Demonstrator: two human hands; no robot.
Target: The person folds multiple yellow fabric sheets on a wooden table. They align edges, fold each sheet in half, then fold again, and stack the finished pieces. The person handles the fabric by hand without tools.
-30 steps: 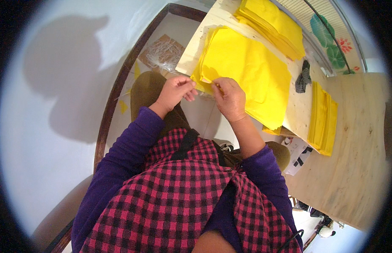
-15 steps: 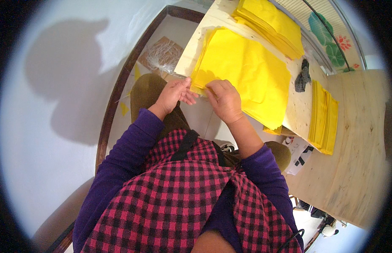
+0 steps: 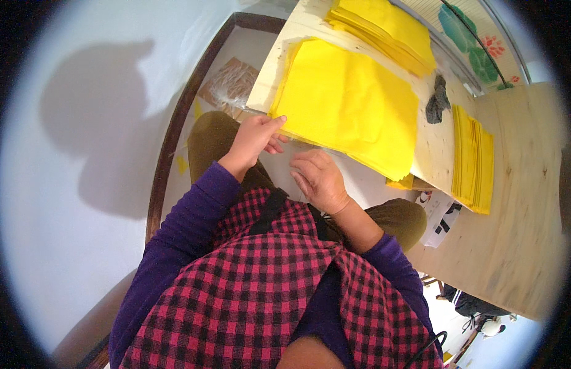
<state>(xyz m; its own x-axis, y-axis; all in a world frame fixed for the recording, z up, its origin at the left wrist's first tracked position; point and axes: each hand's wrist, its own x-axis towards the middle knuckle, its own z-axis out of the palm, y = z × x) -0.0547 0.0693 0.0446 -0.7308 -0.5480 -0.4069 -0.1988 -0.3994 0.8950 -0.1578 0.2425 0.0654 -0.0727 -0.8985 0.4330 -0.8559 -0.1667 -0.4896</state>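
Note:
A stack of yellow cloth pieces (image 3: 347, 101) lies on the pale wooden table in front of me, its near edge reaching the table's edge. My left hand (image 3: 255, 140) is at the stack's near left corner, thumb on top and the other fingers curled below, pinching the cloth there. Just off the near edge, my right hand (image 3: 321, 179) hangs apart from the cloth with its fingers curled in toward the thumb. Whether anything small sits between those fingertips is hidden.
Behind lies another yellow stack (image 3: 387, 31); a third, narrower yellow stack (image 3: 473, 160) is to the right. A dark grey rag (image 3: 438, 101) lies between them on the table (image 3: 267, 77). Clear plastic strands (image 3: 233, 86) lie on cardboard on the floor, near the wall.
My right hand has come away from the stack's near edge, down toward me. The corner that was ruffled now lies flatter, with my left thumb on it.

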